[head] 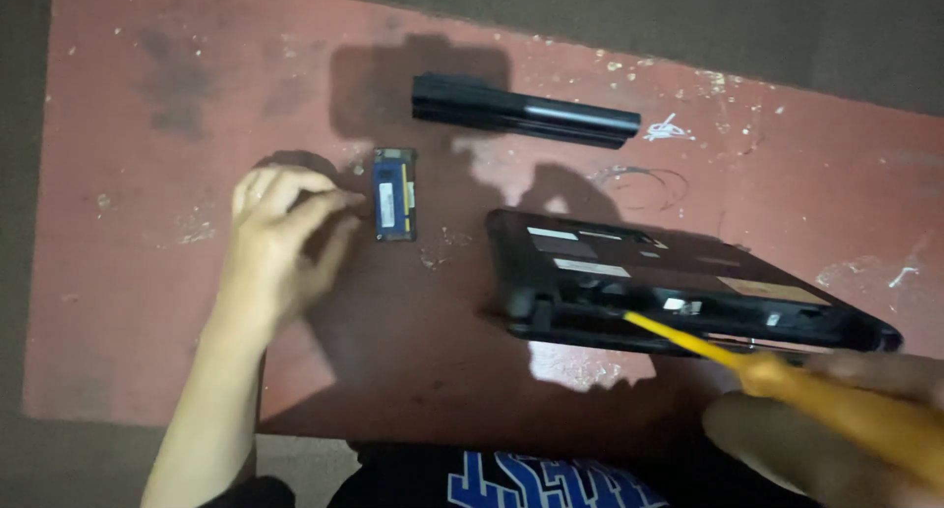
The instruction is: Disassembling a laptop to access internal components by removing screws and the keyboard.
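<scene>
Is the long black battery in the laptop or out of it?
Out. The battery lies alone on the red table, apart from the upturned laptop.

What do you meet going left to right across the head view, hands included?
Left hand with fingertips pinched → small blue memory module lying flat → long black cylindrical laptop battery farther back → upturned black laptop → right hand gripping an orange-handled screwdriver.
</scene>
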